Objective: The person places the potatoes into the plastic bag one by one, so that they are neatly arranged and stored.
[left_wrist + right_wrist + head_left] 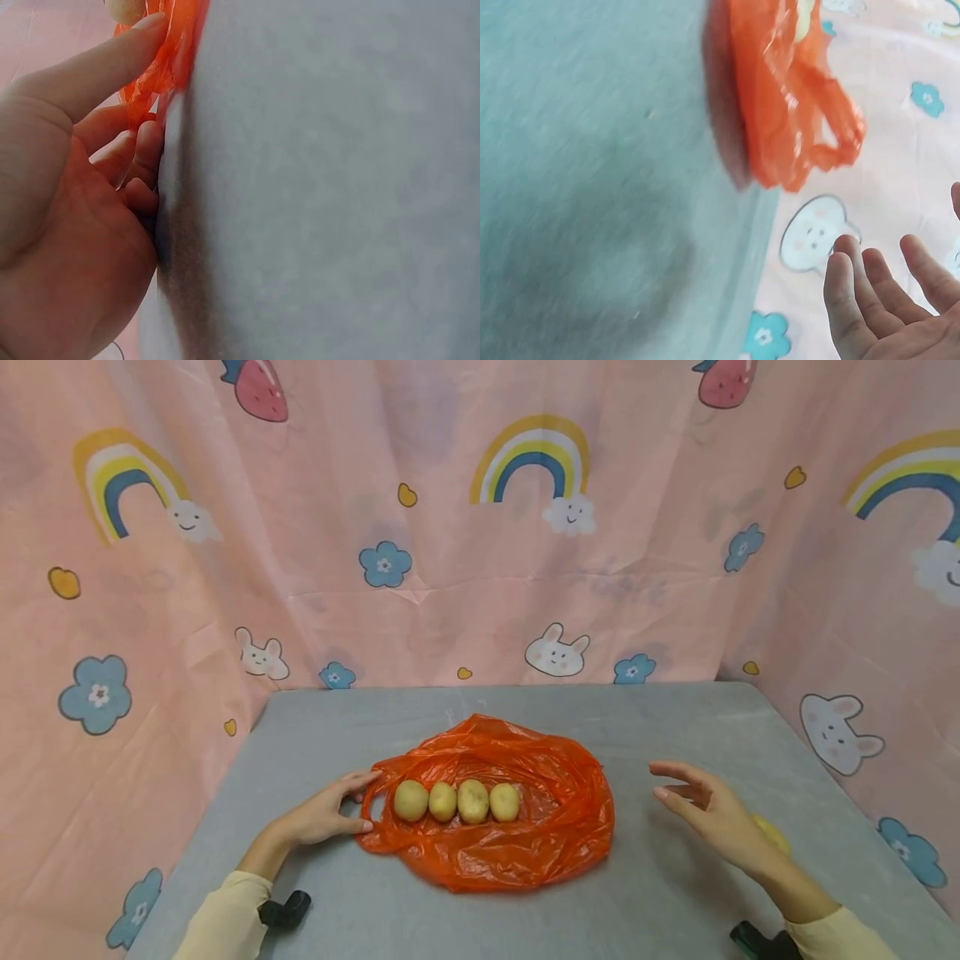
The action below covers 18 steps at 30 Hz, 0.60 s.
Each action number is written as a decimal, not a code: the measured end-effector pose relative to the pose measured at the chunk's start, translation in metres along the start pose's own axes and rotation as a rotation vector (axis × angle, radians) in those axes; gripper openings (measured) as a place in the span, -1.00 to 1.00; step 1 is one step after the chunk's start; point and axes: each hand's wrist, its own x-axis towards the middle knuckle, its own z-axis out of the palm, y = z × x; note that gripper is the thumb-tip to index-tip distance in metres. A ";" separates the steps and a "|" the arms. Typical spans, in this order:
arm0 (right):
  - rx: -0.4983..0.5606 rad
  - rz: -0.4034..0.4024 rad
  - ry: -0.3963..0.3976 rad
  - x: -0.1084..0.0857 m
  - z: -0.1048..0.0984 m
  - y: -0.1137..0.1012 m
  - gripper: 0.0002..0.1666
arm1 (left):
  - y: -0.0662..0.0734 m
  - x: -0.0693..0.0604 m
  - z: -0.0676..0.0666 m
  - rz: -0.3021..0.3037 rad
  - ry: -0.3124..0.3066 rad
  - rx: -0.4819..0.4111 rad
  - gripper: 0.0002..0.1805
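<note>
An orange plastic bag [525, 860] lies spread on the grey table, its mouth facing up. Several potatoes [473, 802] sit in a row on it, the leftmost close to the handle loop. My left hand [322, 814] is at the bag's left end, thumb and fingers spread apart and touching the handle plastic [176, 52]. To the right of the bag, my right hand [712, 818] hovers above the table with relaxed, slightly bent fingers and holds nothing. In the right wrist view the bag [780, 97] is apart from that hand.
Behind my right wrist a yellow rounded thing [772, 837] is partly hidden on the table [675, 710]. A pink curtain [450, 627] with rainbows, rabbits and flowers hangs along the back and both sides.
</note>
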 end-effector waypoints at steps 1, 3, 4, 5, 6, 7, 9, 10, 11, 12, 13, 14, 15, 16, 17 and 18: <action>-0.004 0.011 -0.001 -0.001 -0.002 0.002 -0.45 | 0.000 0.000 0.000 0.003 0.002 0.003 -0.13; -0.016 0.035 -0.006 -0.002 -0.006 0.007 -0.43 | 0.000 -0.001 0.000 0.008 0.005 0.006 -0.13; -0.027 0.045 -0.006 -0.003 -0.008 0.010 -0.42 | -0.001 -0.001 -0.001 0.014 0.005 0.008 -0.12; -0.041 0.057 -0.004 -0.003 -0.011 0.013 -0.41 | -0.001 -0.001 -0.001 0.015 0.007 0.009 -0.13; -0.059 0.064 0.002 -0.004 -0.013 0.016 -0.40 | -0.001 -0.001 -0.001 0.017 0.008 0.009 -0.13; -0.069 0.065 0.010 -0.005 -0.015 0.020 -0.41 | -0.001 -0.001 -0.001 0.018 0.010 0.007 -0.13; -0.095 0.062 0.033 -0.007 -0.020 0.027 -0.43 | -0.002 -0.001 -0.001 0.015 0.008 0.002 -0.14; -0.107 0.067 0.042 -0.008 -0.022 0.030 -0.43 | -0.002 -0.001 -0.001 0.014 0.007 -0.001 -0.14; -0.118 0.070 0.050 -0.009 -0.024 0.033 -0.43 | -0.002 -0.001 -0.001 0.012 0.005 -0.002 -0.14; -0.128 0.067 0.061 -0.010 -0.027 0.035 -0.43 | -0.001 -0.001 -0.001 0.012 0.004 -0.003 -0.14; -0.134 0.069 0.069 -0.012 -0.029 0.037 -0.44 | -0.001 -0.001 -0.001 0.010 0.002 -0.005 -0.14; -0.144 0.072 0.077 -0.013 -0.031 0.040 -0.44 | -0.001 0.000 -0.002 0.009 -0.001 -0.005 -0.15; -0.156 0.076 0.082 -0.014 -0.032 0.041 -0.44 | -0.001 0.000 -0.002 0.008 -0.004 -0.004 -0.14; -0.161 0.080 0.086 -0.016 -0.034 0.043 -0.44 | 0.000 0.000 -0.002 0.005 -0.006 -0.004 -0.14; -0.167 0.081 0.092 -0.017 -0.036 0.045 -0.44 | 0.000 -0.001 -0.002 -0.001 -0.007 -0.005 -0.14; -0.171 0.083 0.098 -0.017 -0.038 0.047 -0.45 | 0.001 -0.001 -0.002 -0.009 -0.008 -0.008 -0.14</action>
